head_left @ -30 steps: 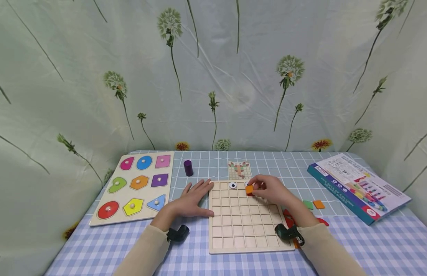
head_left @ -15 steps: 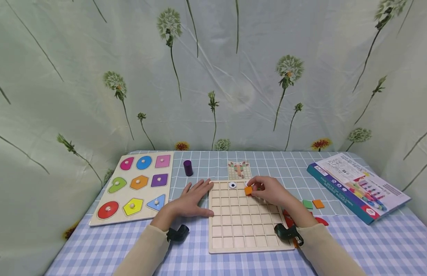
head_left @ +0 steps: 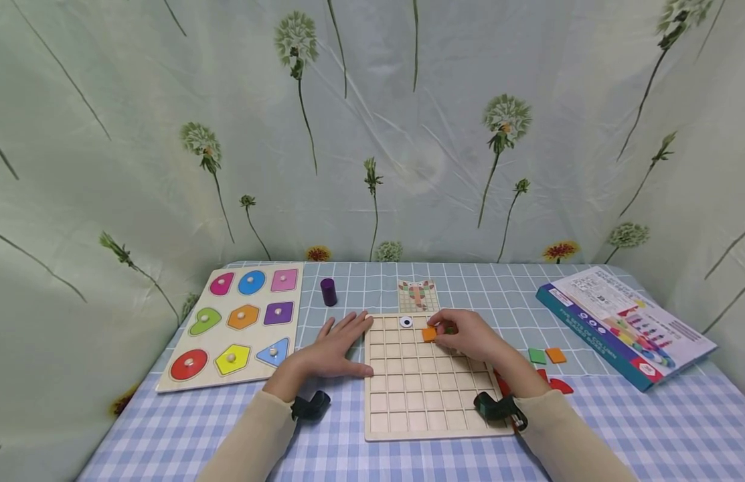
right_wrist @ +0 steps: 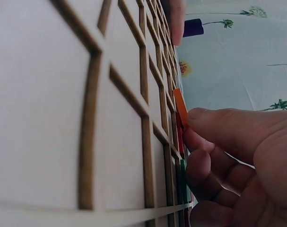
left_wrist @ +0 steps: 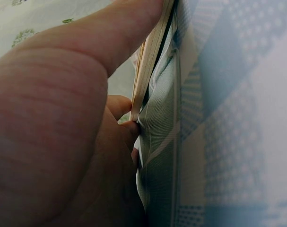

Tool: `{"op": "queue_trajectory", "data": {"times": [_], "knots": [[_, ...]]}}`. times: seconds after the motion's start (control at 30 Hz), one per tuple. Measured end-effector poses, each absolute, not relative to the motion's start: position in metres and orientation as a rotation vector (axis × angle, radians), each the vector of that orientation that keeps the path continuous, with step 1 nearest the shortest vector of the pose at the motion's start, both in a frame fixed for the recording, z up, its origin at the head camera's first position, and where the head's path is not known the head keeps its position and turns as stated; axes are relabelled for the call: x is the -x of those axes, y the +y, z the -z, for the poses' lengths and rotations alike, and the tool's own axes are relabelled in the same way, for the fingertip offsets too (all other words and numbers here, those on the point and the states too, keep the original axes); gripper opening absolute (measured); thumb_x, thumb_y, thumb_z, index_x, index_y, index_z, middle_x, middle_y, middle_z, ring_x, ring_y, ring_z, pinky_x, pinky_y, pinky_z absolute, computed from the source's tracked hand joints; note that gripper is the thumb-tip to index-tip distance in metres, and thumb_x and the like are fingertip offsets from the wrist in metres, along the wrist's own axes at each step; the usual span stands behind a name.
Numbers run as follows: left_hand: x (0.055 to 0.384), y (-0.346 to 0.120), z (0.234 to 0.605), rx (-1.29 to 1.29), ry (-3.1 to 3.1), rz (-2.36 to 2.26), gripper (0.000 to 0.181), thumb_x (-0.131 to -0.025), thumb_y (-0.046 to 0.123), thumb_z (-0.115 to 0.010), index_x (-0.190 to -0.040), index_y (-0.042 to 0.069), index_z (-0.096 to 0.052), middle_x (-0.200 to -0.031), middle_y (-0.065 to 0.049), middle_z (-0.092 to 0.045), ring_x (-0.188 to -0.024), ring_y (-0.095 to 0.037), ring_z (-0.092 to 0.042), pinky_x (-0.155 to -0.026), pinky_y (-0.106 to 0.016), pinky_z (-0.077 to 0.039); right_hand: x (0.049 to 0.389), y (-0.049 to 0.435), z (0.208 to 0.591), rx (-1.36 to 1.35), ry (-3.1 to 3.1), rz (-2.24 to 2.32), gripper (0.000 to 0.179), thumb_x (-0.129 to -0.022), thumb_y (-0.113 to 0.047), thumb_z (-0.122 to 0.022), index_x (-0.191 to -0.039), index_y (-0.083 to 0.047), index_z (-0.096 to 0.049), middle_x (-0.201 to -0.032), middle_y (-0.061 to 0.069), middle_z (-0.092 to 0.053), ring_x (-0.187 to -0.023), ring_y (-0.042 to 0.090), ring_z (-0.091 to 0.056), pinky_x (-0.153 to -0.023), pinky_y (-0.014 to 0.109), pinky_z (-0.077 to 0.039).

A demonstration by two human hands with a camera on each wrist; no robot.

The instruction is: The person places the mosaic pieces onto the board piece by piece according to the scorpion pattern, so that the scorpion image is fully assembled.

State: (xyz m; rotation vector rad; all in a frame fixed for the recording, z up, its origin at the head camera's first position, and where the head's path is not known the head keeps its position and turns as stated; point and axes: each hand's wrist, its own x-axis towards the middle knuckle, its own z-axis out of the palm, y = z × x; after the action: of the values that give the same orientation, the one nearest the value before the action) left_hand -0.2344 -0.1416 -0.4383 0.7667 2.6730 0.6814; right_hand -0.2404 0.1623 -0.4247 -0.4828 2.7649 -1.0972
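The orange tile [head_left: 429,334] is over the upper part of the wooden grid board [head_left: 408,423], pinched between the thumb and fingertips of the right hand [head_left: 471,333]; whether it sits fully in a cell I cannot tell. The left hand [head_left: 338,351] lies spread along the board's left side, its thumb and fingertips touching the edge.

Just beside the pinching fingers, the right wrist view shows a red piece [right_wrist: 180,138] past the orange tile and a green piece [right_wrist: 183,176] under the curled fingers. A round eye piece [head_left: 406,323] is in the board's top row, a little left of the orange tile.

Beyond the board's far edge lies a pattern card [head_left: 417,296], with a purple cylinder [head_left: 328,292] standing to its left. Near the right forearm are a loose green tile [head_left: 537,356], a second orange tile [head_left: 555,355] and some red pieces [head_left: 561,386], partly hidden by the arm.

Farther out on the tabletop [head_left: 342,462], with its checked covering, a shape puzzle [head_left: 227,337] with knobbed pieces lies at the left and a printed box [head_left: 625,328] at the right. A dandelion-patterned curtain [head_left: 432,221] hangs behind.
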Motion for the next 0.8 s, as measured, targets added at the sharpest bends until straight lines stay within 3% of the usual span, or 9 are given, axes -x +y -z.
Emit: {"op": "queue_trajectory", "data": {"times": [0.5,0.8], "knots": [[0.2364,-0.1418,0.4399,-0.770,2.680,-0.680,0.100,-0.084,0.056,-0.073,-0.161,0.019,-0.021,-0.170,-0.001,-0.014,-0.158,-0.028,-0.004,-0.125,-0.059,0.003,0.2365,0.1600,0.4227,0.574,2.707,1.135,0.019,-0.091,-0.006,-0.069,-0.110,-0.010,-0.072,-0.091,0.001,-0.064,-0.074,0.014,-0.052,-0.062,0.023,-0.045],[0.2365,-0.1423,0.4411,-0.771,2.681,-0.671,0.100,-0.084,0.057,-0.072,-0.161,0.019,-0.021,-0.170,-0.001,-0.014,-0.158,-0.028,-0.004,-0.125,-0.060,0.003,0.2368,0.1610,0.4227,0.632,2.727,1.081,0.014,-0.093,-0.008,-0.068,-0.098,-0.016,-0.078,-0.099,0.000,-0.069,-0.083,0.013,-0.052,-0.071,0.027,-0.046]]}}
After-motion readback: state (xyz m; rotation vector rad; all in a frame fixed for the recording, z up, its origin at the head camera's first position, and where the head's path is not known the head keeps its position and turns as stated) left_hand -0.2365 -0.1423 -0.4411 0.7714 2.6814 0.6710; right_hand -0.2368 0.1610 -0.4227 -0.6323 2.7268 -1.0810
